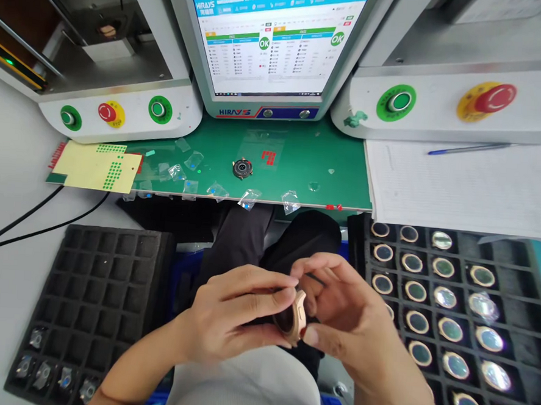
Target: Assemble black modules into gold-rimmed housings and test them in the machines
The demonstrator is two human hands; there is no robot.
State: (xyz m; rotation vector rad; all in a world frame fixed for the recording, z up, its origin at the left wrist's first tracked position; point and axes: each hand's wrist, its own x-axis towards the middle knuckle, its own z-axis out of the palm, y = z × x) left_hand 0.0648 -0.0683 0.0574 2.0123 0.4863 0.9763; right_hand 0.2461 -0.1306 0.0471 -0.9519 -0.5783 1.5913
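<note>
A rose-gold watch case (pixel 298 319) is held on edge above my lap, its dark round face turned toward my left palm. My left hand (pixel 241 307) is closed on it, fingers along the top and side. From the other side, my right hand (pixel 343 317) curls around the case, thumb at its lower edge beside a small red spot and fingertips near its upper end. Part of the case is hidden behind the fingers. On the green bench beyond lies another watch body (pixel 242 168), its black sensor back facing up.
A black foam tray (pixel 517 285) of watches sits at right, another foam tray (pixel 104 290) with several wrapped pieces at left. Clear film scraps (pixel 250 198) line the bench edge (pixel 271 193). Behind are a monitor (pixel 280 50), button panels (pixel 441 106), papers (pixel 473 190) and sticker sheets (pixel 96 166).
</note>
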